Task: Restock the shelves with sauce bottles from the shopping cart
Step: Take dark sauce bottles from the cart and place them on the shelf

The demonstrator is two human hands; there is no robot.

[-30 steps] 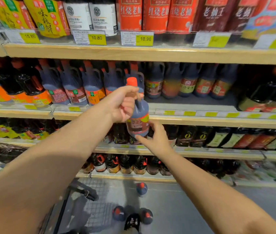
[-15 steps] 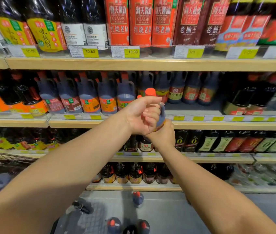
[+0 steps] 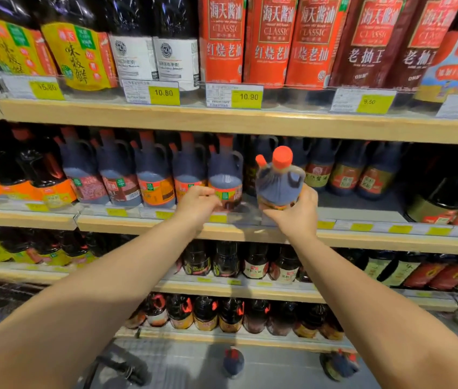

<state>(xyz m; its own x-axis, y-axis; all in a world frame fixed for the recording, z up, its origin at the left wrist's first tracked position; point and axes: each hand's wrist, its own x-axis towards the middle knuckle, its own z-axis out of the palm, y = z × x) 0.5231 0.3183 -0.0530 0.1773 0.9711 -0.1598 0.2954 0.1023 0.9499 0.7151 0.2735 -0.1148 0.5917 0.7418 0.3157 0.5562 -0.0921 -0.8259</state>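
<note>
The right hand (image 3: 295, 213) grips the base of a red-capped sauce bottle (image 3: 278, 182), upright over the front edge of the middle shelf (image 3: 390, 238), just beside a row of similar jugs (image 3: 152, 178). The left hand (image 3: 197, 203), fingers curled and blurred, is against that row; whether it holds anything cannot be told. Two more bottles (image 3: 233, 360) sit in the cart (image 3: 122, 367) below

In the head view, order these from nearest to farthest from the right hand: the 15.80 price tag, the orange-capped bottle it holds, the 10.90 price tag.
1. orange-capped bottle: in the grip of the right hand, at the middle shelf.
2. 10.90 price tag: on the upper shelf edge, above and slightly left.
3. 15.80 price tag: same edge, far left.
</note>
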